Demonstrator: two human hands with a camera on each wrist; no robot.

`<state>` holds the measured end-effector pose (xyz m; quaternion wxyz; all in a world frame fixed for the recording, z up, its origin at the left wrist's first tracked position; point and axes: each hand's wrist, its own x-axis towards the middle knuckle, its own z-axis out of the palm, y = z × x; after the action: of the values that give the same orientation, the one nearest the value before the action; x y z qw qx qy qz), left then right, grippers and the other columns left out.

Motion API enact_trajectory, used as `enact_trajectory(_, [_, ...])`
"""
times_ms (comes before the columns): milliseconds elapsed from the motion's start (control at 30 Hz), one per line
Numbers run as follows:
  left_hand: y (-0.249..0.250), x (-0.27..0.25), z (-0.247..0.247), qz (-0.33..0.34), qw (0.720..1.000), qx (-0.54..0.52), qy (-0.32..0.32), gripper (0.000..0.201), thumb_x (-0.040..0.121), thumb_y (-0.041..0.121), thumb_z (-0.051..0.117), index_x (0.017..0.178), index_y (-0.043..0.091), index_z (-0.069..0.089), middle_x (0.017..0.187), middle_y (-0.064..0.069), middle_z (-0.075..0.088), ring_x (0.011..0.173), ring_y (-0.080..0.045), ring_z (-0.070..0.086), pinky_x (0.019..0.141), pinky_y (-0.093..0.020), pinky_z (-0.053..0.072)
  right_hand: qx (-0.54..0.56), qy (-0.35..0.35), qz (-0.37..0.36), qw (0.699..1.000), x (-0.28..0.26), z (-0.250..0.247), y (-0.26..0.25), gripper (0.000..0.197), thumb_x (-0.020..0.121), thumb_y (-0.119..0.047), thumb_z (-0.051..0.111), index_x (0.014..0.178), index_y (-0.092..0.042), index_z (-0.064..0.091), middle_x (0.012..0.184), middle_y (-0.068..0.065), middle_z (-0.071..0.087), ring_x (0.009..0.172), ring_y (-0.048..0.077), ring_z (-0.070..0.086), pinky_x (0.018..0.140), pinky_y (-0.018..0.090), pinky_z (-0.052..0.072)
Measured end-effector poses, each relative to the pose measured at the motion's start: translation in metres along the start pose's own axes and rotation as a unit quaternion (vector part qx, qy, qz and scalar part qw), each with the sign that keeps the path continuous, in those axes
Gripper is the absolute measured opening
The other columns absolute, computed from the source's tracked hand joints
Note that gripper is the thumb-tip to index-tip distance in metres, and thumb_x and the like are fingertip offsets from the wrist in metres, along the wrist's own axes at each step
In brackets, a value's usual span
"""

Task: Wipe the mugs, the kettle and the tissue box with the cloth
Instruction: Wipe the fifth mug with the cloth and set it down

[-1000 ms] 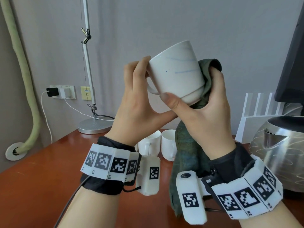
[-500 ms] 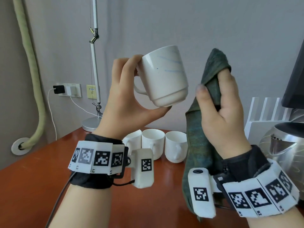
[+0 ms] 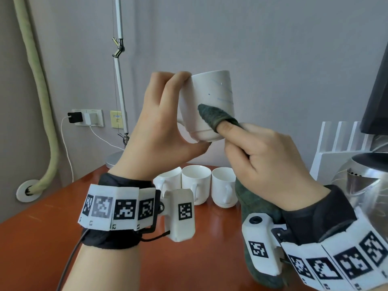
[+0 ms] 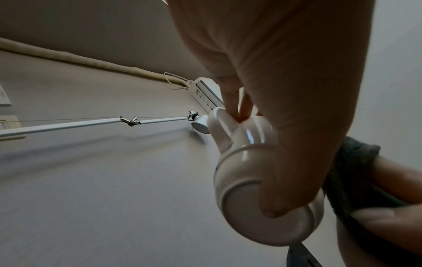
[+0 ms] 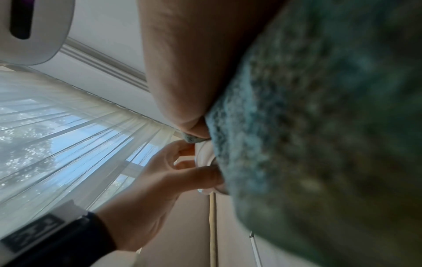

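My left hand holds a white mug with faint blue lines up in the air, fingers at its handle and thumb under its base. The left wrist view shows the mug from below, the thumb across its foot. My right hand grips a dark green cloth and presses a cloth-covered fingertip against the mug's side. The rest of the cloth hangs down below the wrist and fills the right wrist view. Three white mugs stand in a row on the table. A shiny metal kettle sits at the right.
The reddish wooden table runs to the wall. A desk lamp pole on a round base stands behind the mugs. A wall socket with a charger and a padded pipe lie left. A white rack and a dark monitor stand right.
The right hand, held apart from the mug half a second ago, has come back and now presses the cloth on its side. The left hand has turned the mug more upright.
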<state>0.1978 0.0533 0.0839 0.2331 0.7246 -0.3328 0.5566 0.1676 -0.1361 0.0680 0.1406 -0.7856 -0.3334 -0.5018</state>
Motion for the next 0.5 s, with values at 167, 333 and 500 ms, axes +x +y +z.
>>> enact_trajectory(167, [0.005,0.0,0.0,0.005,0.999,-0.009,-0.031,0.083,0.064,0.022,0.085,0.131,-0.007,0.044,0.115,-0.005,0.036,0.108,-0.023,0.044,0.093,-0.037,0.047,-0.076,0.004,0.054,0.996,0.004,-0.005,-0.001,0.044,0.09,-0.023,0.033,0.126,-0.024,0.059,0.058,-0.001,0.045,0.049,0.03,0.039,0.042,0.027,0.033])
enact_trajectory(333, [0.005,0.0,-0.001,-0.008,0.999,-0.001,-0.035,0.083,0.065,0.026,0.082,0.132,-0.005,0.044,0.115,-0.012,0.041,0.108,-0.031,0.047,0.083,-0.047,0.05,-0.041,-0.004,0.074,0.996,0.003,-0.003,0.0,0.046,0.089,-0.024,0.033,0.127,-0.019,0.059,0.047,-0.01,0.02,0.046,0.023,0.027,0.041,0.023,0.026])
enact_trajectory(500, [0.005,-0.002,0.001,-0.014,0.999,0.012,-0.048,0.08,0.066,0.032,0.076,0.132,-0.002,0.044,0.116,-0.014,0.044,0.108,-0.032,0.049,0.075,-0.051,0.053,-0.027,-0.025,0.04,0.999,0.0,0.005,-0.007,0.047,0.084,-0.021,0.036,0.121,-0.022,0.065,0.048,-0.006,0.02,0.045,0.018,0.024,0.041,0.019,0.018])
